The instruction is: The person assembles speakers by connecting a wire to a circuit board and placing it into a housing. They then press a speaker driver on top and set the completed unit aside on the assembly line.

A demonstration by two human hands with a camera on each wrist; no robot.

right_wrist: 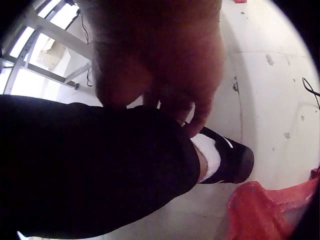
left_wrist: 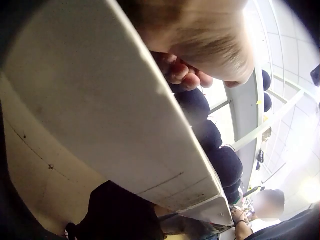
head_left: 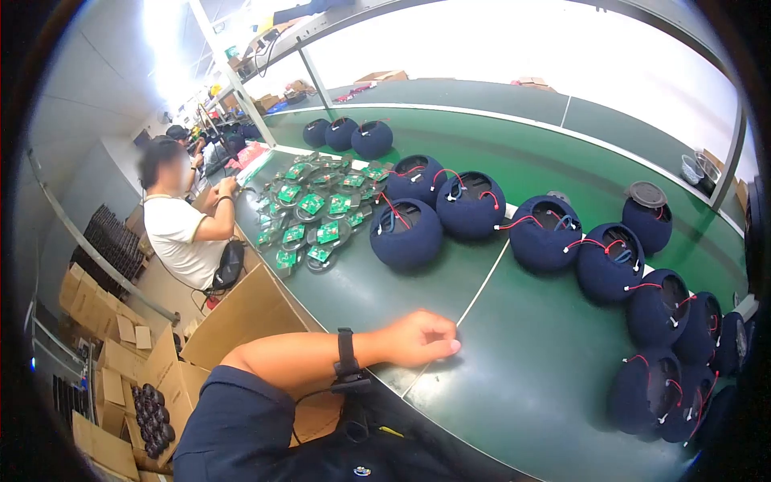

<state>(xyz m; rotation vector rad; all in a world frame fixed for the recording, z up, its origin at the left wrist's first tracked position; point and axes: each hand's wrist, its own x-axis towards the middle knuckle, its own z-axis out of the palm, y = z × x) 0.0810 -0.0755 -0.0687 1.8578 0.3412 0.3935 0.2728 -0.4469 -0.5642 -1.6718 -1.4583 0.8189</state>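
Observation:
My left hand [head_left: 418, 337] rests at the near edge of the green-topped table [head_left: 498, 386], its fingers loosely curled around nothing. The left wrist view shows the same hand [left_wrist: 200, 45] over the pale table edge, fingertips tucked toward the palm. Nearest to it on the table is a navy fabric-covered round shell [head_left: 407, 245] with an open top and red wires. Below table height, my right hand [right_wrist: 160, 65] hangs with its fingertips at a dark trouser leg [right_wrist: 100, 165]; no object shows in it. The head view does not include that hand.
More navy shells [head_left: 608, 273] curve along the table's right side. Several green circuit boards [head_left: 328, 233] on dark round bases are heaped at the left. A seated person [head_left: 189, 233] works beyond them. Cardboard boxes [head_left: 241, 321] stand left of the table; red material [right_wrist: 270, 210] lies on the floor.

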